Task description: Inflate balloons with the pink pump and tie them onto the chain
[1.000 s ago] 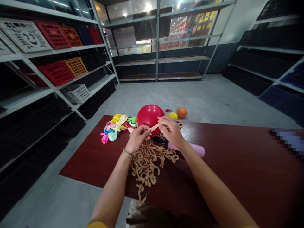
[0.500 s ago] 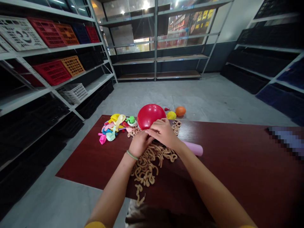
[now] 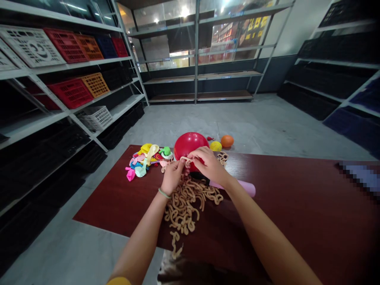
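An inflated red balloon (image 3: 189, 143) rests at the far edge of the dark red table (image 3: 297, 206). Both hands meet at its near side. My left hand (image 3: 173, 175) is closed at the balloon's neck, pinching one end of a tan rubber band (image 3: 187, 159). My right hand (image 3: 208, 163) is closed on the band's other end and stretches it against the balloon. Under my hands lies a heap of tan rubber bands (image 3: 185, 202). A pink balloon pump (image 3: 237, 186) with a black tip lies beneath my right wrist.
Several flat, uninflated balloons (image 3: 145, 158) in mixed colours lie left of the red one. A yellow balloon (image 3: 216, 146) and an orange balloon (image 3: 227, 140) sit beyond the table's far edge. Metal shelves with plastic crates (image 3: 71, 91) line the left wall.
Half a second ago my hands were pressed together low at the balloon's neck. They have risen a little and now pull a rubber band taut between them.
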`<state>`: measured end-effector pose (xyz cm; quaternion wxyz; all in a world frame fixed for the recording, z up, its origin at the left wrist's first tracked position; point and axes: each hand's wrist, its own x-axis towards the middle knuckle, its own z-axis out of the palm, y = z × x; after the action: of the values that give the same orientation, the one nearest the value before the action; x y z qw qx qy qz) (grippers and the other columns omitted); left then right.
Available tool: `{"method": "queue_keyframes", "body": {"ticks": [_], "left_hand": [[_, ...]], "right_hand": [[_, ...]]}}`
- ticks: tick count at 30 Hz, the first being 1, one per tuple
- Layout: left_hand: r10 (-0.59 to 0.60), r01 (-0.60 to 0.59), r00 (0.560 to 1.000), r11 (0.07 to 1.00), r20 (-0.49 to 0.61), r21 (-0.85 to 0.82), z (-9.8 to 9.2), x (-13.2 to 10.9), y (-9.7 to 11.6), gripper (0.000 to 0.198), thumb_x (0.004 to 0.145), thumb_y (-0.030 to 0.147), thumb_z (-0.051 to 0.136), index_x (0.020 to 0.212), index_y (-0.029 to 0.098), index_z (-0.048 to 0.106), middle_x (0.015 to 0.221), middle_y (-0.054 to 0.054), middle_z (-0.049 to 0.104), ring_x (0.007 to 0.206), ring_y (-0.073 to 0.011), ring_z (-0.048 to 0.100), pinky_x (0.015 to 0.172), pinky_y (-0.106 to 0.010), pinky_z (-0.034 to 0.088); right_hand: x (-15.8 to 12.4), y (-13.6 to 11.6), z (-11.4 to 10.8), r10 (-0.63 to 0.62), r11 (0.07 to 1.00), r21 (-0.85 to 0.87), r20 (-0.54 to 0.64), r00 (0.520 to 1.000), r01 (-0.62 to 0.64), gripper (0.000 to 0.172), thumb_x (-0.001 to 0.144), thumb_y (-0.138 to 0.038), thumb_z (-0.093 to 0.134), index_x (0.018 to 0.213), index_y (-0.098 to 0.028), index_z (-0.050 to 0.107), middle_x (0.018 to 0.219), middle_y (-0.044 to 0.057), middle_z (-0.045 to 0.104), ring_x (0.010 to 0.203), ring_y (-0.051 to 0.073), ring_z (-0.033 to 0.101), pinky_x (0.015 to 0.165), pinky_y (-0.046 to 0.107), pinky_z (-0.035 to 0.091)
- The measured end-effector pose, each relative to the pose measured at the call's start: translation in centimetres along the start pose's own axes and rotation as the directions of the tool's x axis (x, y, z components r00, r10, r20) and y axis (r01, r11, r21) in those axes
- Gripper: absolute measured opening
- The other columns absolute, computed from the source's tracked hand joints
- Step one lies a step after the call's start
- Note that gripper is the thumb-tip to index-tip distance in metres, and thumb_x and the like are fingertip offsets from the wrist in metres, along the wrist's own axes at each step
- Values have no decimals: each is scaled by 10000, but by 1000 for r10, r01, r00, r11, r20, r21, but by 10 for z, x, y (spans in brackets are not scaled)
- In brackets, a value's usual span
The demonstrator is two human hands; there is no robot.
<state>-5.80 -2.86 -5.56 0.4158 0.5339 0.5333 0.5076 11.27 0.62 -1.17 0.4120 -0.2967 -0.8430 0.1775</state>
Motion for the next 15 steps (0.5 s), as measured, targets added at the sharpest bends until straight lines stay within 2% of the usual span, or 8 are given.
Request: {"method": "queue_keyframes", "body": {"ticks": [4, 8, 12, 15], "left_hand": [[-86, 98, 994, 976, 72, -195, -2, 2, -2, 393, 791, 543, 643, 768, 155, 701, 699, -20, 669, 599, -127, 602, 622, -246, 492], [-119, 137, 990, 931, 72, -337, -3, 2, 1, 334, 743, 482, 715, 834, 161, 719, 774, -12, 672, 629, -99, 585, 674, -243, 507], [-100, 108, 994, 919, 41, -378, -2, 2, 3, 293, 726, 427, 738, 817, 150, 715, 750, -13, 663, 637, -94, 570, 667, -226, 489], [-52, 58, 998, 943, 26, -328, -3, 2, 4, 267, 740, 410, 728, 774, 147, 698, 747, -23, 669, 654, -107, 583, 640, -214, 467]], "right_hand": [[1, -4, -8, 7, 1000, -21, -11, 1000, -7, 179, 925, -172, 468, 894, -244, 629, 904, 10, 678, 911, 174, 578, 885, 372, 388], [1, -5, -13, 17, 999, -44, 12, 1000, -16, 171, 898, -157, 507, 854, -257, 639, 863, -19, 698, 859, 162, 595, 890, 382, 371], [-3, -4, -12, 23, 999, -51, 109, 994, -18, 196, 884, -133, 526, 800, -266, 642, 811, -52, 703, 793, 141, 601, 931, 399, 324], [-4, -5, -15, 66, 995, -74, 99, 993, -59, 207, 895, -135, 513, 824, -277, 644, 779, -59, 700, 714, 135, 567, 906, 386, 333]]}}
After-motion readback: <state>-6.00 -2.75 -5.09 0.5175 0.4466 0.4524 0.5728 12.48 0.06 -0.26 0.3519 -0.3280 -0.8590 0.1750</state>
